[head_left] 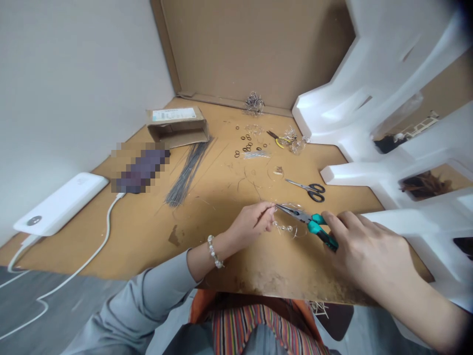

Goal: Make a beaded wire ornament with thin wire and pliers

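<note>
My right hand (pixel 354 241) is wrapped round the handles of needle-nose pliers (pixel 305 217) with teal and black grips. The jaws of the pliers point left and their tip meets the fingertips of my left hand (pixel 254 222). Those left fingers are pinched together on a thin wire piece with clear beads (pixel 286 228). Loops of the wire hang out below and behind the pliers. Exactly what lies between the jaws is too small to make out. Black-handled scissors (pixel 308 190) lie just beyond the pliers.
Grey wires (pixel 188 172) lie bundled by an open cardboard box (pixel 179 125). Small dark rings (pixel 247 147), short wire pieces (pixel 256 155), yellow-handled pliers (pixel 278 139) and a tangled wire heap (pixel 254 103) sit farther back. A white power bank (pixel 62 202) stands left; white moulded panels (pixel 343 133) border the right.
</note>
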The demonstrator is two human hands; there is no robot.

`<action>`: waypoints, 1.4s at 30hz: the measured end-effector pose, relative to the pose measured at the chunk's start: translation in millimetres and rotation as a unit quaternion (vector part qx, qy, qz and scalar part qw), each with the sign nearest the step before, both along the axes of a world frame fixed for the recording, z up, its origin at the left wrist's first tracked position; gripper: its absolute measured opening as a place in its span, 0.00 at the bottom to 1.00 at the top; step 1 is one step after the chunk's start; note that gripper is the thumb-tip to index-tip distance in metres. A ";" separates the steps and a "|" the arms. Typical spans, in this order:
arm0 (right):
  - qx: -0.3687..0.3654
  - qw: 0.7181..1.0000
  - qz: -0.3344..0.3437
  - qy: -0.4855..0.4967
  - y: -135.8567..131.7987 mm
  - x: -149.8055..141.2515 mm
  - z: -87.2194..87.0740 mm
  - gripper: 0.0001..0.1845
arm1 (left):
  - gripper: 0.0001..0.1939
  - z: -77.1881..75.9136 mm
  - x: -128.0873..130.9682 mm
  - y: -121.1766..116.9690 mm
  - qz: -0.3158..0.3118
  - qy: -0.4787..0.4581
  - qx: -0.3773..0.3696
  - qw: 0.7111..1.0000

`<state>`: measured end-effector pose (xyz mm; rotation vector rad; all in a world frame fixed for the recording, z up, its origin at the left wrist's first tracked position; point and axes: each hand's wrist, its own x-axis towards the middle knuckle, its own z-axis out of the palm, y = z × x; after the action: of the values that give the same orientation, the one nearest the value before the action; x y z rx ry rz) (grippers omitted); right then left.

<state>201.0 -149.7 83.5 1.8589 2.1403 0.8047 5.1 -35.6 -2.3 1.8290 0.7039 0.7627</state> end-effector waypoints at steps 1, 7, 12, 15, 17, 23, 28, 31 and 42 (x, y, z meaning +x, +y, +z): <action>-0.002 1.000 0.002 0.001 -0.4 0.3 -0.3 0.15 | 0.15 1.7 -0.4 -0.2 -0.001 0.010 0.005 1.000; 0.003 1.000 -0.003 0.007 -0.4 -1.2 -2.5 0.15 | 0.16 7.6 -2.1 0.1 0.015 0.036 0.005 0.999; 0.002 1.000 -0.011 0.011 2.2 -2.2 -4.6 0.14 | 0.14 5.2 -0.8 1.0 0.006 0.031 -0.024 0.999; -0.003 1.000 -0.011 0.013 2.7 -2.2 -6.1 0.14 | 0.15 5.0 -0.5 0.1 0.010 0.023 -0.024 0.999; -0.009 1.000 -0.013 0.012 2.5 -2.0 -6.3 0.15 | 0.15 5.3 -0.5 -0.7 0.008 0.017 -0.033 0.999; -0.012 1.000 -0.012 -0.016 1.2 -4.1 -1.8 0.17 | 0.15 4.7 -0.7 -2.5 0.021 0.007 -0.015 1.000; -0.021 0.999 -0.008 -0.044 0.4 -6.4 3.6 0.19 | 0.14 4.2 -0.6 -3.1 0.026 -0.011 -0.027 0.999; -0.024 0.998 -0.003 -0.052 -0.3 -6.0 4.6 0.19 | 0.13 3.9 0.0 -3.1 0.028 -0.030 -0.047 0.998; -0.019 0.998 0.021 -0.064 -0.6 -4.2 2.7 0.19 | 0.14 2.8 2.3 -3.6 0.038 -0.063 -0.162 0.984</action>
<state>196.8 -150.3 86.2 1.7017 2.1063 0.8595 7.4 -39.1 0.5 1.4541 0.7707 0.7571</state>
